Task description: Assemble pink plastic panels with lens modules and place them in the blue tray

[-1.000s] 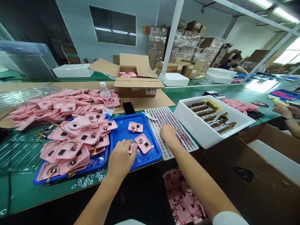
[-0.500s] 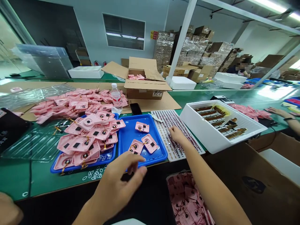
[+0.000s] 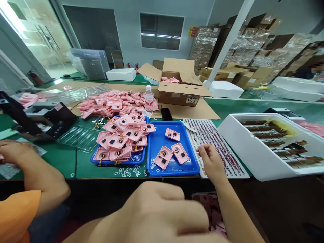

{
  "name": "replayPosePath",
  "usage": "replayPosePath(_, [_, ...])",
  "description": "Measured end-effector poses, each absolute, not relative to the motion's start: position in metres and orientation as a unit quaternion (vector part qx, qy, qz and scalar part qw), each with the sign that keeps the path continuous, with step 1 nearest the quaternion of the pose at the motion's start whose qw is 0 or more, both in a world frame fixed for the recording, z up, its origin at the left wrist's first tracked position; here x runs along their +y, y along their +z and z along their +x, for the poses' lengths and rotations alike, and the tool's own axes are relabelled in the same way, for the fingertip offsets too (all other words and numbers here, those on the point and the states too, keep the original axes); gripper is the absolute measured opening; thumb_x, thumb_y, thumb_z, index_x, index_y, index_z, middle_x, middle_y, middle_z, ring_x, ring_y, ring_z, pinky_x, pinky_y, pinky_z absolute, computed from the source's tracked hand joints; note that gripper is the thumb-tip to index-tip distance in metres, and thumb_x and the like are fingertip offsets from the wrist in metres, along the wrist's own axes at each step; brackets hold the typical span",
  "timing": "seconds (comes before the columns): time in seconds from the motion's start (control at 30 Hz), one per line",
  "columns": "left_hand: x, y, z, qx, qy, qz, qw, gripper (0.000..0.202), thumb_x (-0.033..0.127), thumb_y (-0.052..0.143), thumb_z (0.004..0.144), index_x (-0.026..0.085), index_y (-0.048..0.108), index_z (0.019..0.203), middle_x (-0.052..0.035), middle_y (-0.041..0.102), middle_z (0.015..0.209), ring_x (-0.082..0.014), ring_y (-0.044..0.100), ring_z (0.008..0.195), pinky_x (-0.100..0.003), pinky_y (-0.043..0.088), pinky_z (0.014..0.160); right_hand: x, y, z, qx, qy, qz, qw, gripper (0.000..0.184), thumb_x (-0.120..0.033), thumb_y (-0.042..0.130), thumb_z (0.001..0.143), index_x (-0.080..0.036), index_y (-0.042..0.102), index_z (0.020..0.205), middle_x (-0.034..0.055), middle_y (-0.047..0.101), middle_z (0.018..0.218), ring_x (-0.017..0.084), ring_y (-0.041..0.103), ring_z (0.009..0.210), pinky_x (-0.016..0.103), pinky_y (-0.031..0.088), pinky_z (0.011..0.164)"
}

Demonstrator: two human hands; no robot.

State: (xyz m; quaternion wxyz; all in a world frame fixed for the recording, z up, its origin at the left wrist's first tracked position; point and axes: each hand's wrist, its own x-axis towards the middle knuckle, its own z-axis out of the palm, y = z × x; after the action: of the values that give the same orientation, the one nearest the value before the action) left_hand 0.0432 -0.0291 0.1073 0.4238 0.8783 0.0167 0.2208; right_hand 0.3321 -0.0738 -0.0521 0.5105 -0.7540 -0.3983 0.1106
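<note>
My right hand is over the left edge of a white sheet that carries rows of small dark-red parts. Its thumb and fingertips are pinched together, and whatever is between them is too small to name. Close to the camera, my left hand is curled with the fingers together; its fingertips are hidden. A blue tray beside the sheet holds three pink plastic shells with black squares and small wired parts. To its left, a second blue tray is heaped with similar pink shells.
White loops lie along the bench's front edge. Behind the trays are a bottle, a phone, more pink shells and an open carton. A foam box stands right. A co-worker's arm is at left.
The view has swung left. My left hand has come nearer the camera and its fingers have curled in. My right hand has shifted to the sheet's left edge, fingertips pinched.
</note>
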Motion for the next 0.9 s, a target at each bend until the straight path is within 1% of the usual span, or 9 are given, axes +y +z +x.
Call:
replayPosePath(0.1, [-0.017, 0.093, 0.076, 0.117, 0.303, 0.832, 0.450, 0.017, 0.044, 0.070, 0.095, 0.030, 0.079, 0.099, -0.0003, 0.074, 0.080, -0.0151, 0.062, 0.062, -0.028, 0.056, 0.063, -0.087, -0.038, 0.304, -0.428, 0.120, -0.727, 0.524, 0.033, -0.056, 0.052, 0.102, -0.025, 0.060, 0.097, 0.0061, 0.072, 0.093, 0.025, 0.069, 0.088, 0.038, 0.053, 0.083])
replayPosePath(0.17, [-0.005, 0.068, 0.095, 0.248, 0.345, 0.759, 0.492, 0.022, 0.044, 0.064, 0.098, 0.024, 0.075, 0.097, -0.0015, 0.073, 0.082, -0.0145, 0.064, 0.067, -0.026, 0.053, 0.062, -0.096, -0.029, 0.289, -0.456, 0.127, -0.712, 0.519, 0.029, -0.053, 0.053, 0.103, -0.025, 0.061, 0.100, 0.0053, 0.072, 0.093, 0.024, 0.069, 0.089, 0.037, 0.053, 0.084])
replayPosePath(0.3, [0.015, 0.024, 0.111, 0.300, 0.267, 0.657, 0.638, 0.033, 0.047, 0.070, 0.092, 0.018, 0.073, 0.107, -0.0033, 0.073, 0.084, -0.0129, 0.062, 0.062, -0.022, 0.047, 0.053, -0.109, -0.014, 0.267, -0.542, 0.127, -0.675, 0.484, 0.018, -0.040, 0.052, 0.106, -0.027, 0.061, 0.099, 0.0045, 0.071, 0.093, 0.023, 0.069, 0.086, 0.035, 0.053, 0.078])
replayPosePath(0.37, [0.016, 0.013, 0.109, 0.289, 0.251, 0.645, 0.662, 0.030, 0.045, 0.073, 0.090, 0.017, 0.076, 0.102, -0.0034, 0.074, 0.082, -0.0115, 0.060, 0.060, -0.021, 0.044, 0.051, -0.112, -0.012, 0.259, -0.556, 0.138, -0.662, 0.483, 0.016, -0.037, 0.051, 0.106, -0.027, 0.060, 0.098, 0.0044, 0.070, 0.092, 0.023, 0.069, 0.085, 0.035, 0.054, 0.077])
replayPosePath(0.43, [0.011, 0.007, 0.104, 0.290, 0.254, 0.645, 0.660, 0.026, 0.042, 0.076, 0.088, 0.018, 0.079, 0.096, -0.0037, 0.075, 0.081, -0.0114, 0.059, 0.061, -0.020, 0.043, 0.052, -0.113, -0.014, 0.250, -0.525, 0.166, -0.660, 0.511, 0.012, -0.038, 0.055, 0.105, -0.027, 0.061, 0.105, 0.0049, 0.071, 0.096, 0.023, 0.071, 0.089, 0.036, 0.056, 0.081])
replayPosePath(0.53, [0.001, 0.000, 0.096, 0.313, 0.257, 0.655, 0.638, 0.025, 0.043, 0.075, 0.088, 0.020, 0.083, 0.094, -0.0040, 0.076, 0.080, -0.0123, 0.059, 0.062, -0.021, 0.042, 0.052, -0.113, -0.022, 0.235, -0.458, 0.229, -0.654, 0.557, 0.019, -0.042, 0.061, 0.102, -0.027, 0.062, 0.113, 0.0058, 0.073, 0.099, 0.023, 0.072, 0.090, 0.036, 0.058, 0.082])
replayPosePath(0.7, [-0.005, -0.017, 0.087, 0.336, 0.244, 0.662, 0.624, 0.029, 0.046, 0.075, 0.088, 0.020, 0.085, 0.097, -0.0047, 0.077, 0.083, -0.0132, 0.058, 0.063, -0.022, 0.047, 0.054, -0.115, -0.035, 0.219, -0.421, 0.257, -0.663, 0.562, 0.022, -0.044, 0.058, 0.102, -0.025, 0.064, 0.094, 0.0036, 0.071, 0.086, 0.021, 0.068, 0.075, 0.031, 0.052, 0.070])
replayPosePath(0.8, [-0.006, -0.023, 0.085, 0.335, 0.246, 0.656, 0.630, 0.030, 0.046, 0.075, 0.087, 0.020, 0.085, 0.096, -0.0051, 0.076, 0.084, -0.0148, 0.061, 0.067, -0.023, 0.051, 0.057, -0.118, -0.038, 0.215, -0.424, 0.261, -0.679, 0.540, 0.023, -0.044, 0.057, 0.102, -0.024, 0.063, 0.093, 0.0014, 0.067, 0.079, 0.018, 0.059, 0.066, 0.029, 0.045, 0.061])
replayPosePath(0.9, [-0.008, -0.025, 0.083, 0.336, 0.255, 0.663, 0.619, 0.025, 0.042, 0.072, 0.089, 0.021, 0.083, 0.097, -0.0050, 0.077, 0.089, -0.0168, 0.066, 0.074, -0.024, 0.053, 0.060, -0.119, -0.039, 0.214, -0.415, 0.267, -0.684, 0.538, 0.022, -0.042, 0.055, 0.102, -0.024, 0.061, 0.093, -0.0002, 0.063, 0.076, 0.017, 0.055, 0.063, 0.028, 0.042, 0.061])
